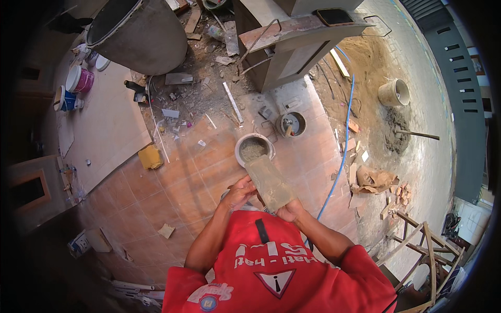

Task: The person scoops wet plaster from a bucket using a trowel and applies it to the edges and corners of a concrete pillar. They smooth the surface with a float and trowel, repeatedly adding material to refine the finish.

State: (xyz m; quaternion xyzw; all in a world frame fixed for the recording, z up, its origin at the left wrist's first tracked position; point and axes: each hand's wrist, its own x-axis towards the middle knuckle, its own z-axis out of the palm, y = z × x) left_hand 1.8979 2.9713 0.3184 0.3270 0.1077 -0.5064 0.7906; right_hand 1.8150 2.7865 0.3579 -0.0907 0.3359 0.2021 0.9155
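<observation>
A big, round, dark grey tub (151, 44) is at the top left. A pink and white round pail (83, 80) is near a blue and white one (67, 99). A lumpy yellow block (150, 156) sits just beside a wide, flat, tan board (107, 130). A long, thin, blue hose (346, 135) curves past a crumpled brown paper bag (373, 179).

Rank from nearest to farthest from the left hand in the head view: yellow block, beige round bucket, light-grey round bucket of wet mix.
1. Light-grey round bucket of wet mix: just ahead of the left hand.
2. Yellow block: left, on tiles.
3. Beige round bucket: far right.
</observation>
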